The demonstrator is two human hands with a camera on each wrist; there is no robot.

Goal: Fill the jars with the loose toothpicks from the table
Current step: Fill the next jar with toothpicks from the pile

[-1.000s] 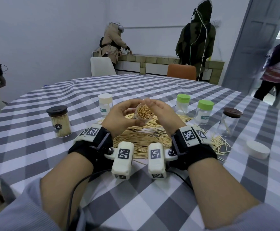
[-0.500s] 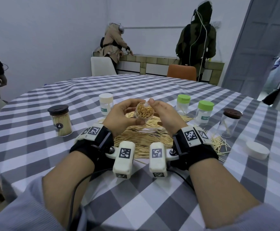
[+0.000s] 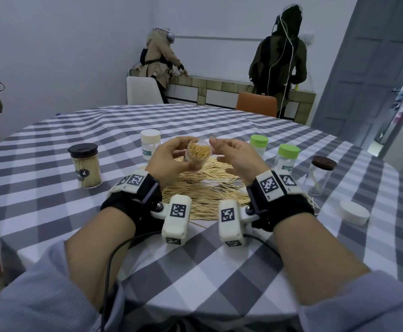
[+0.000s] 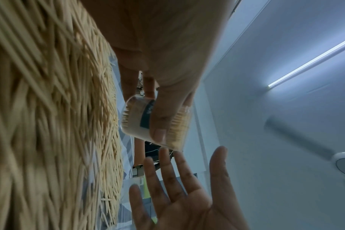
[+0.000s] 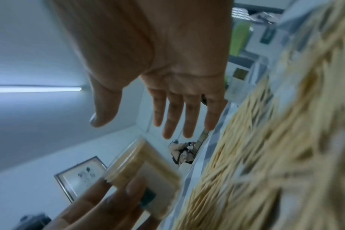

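Left of centre in the head view, the left hand [image 3: 171, 161] grips the open jar [image 3: 196, 154] packed with toothpicks, its long axis tilted with the mouth toward the upper right. Just right of it the right hand [image 3: 237, 155] is released, fingers [image 5: 172, 115] straight, close beside the jar's mouth but apparently apart. The loose toothpicks [image 3: 207, 190] lie below both hands on the table [image 3: 219, 248], so the free right hand seems better placed to fetch more.

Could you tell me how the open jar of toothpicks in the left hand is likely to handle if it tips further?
Lidless and tilted, the jar could probably spill. Its smooth clear wall may be slippery, and only the left hand grips it.
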